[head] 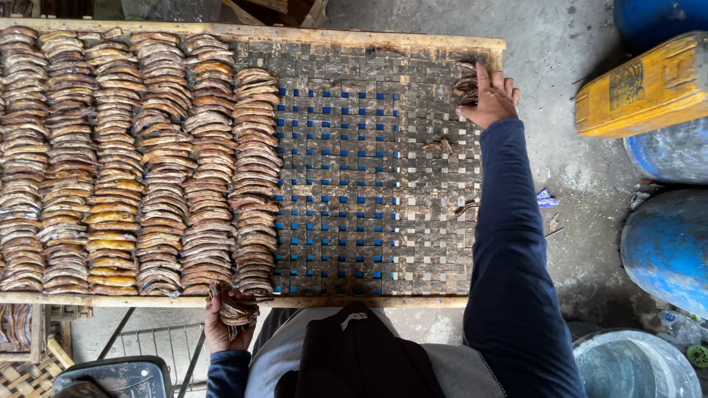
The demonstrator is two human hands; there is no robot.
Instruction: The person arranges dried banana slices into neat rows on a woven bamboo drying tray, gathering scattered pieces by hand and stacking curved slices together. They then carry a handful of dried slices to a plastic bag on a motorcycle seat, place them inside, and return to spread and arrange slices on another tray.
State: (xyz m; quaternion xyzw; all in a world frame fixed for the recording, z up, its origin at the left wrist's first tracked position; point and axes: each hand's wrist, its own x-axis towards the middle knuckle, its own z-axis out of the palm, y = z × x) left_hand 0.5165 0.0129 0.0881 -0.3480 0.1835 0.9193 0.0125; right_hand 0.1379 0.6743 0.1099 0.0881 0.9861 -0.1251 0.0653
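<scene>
Head view: a small stack of brown curved slices lies at the far right corner of a woven drying rack, and the right hand rests on it, fingers spread flat over the pile, so its grip is open and pressing rather than clenched. The dark blue sleeve of that arm stretches along the rack's right edge. At the near edge, the left hand has its grip curled tight around a bundle of the same slices, held just below the wooden frame. Two loose slices lie on the open weave a little nearer than the right hand, and another piece sits at the right edge beside the sleeve. The rack's left half is packed with rows of overlapping slices, brown to orange, running from the far side to the near side; the right half shows bare dark strips with blue showing through the gaps. To the right of the rack, on the concrete floor, stand a yellow jerrycan, blue drums and a grey bucket.
</scene>
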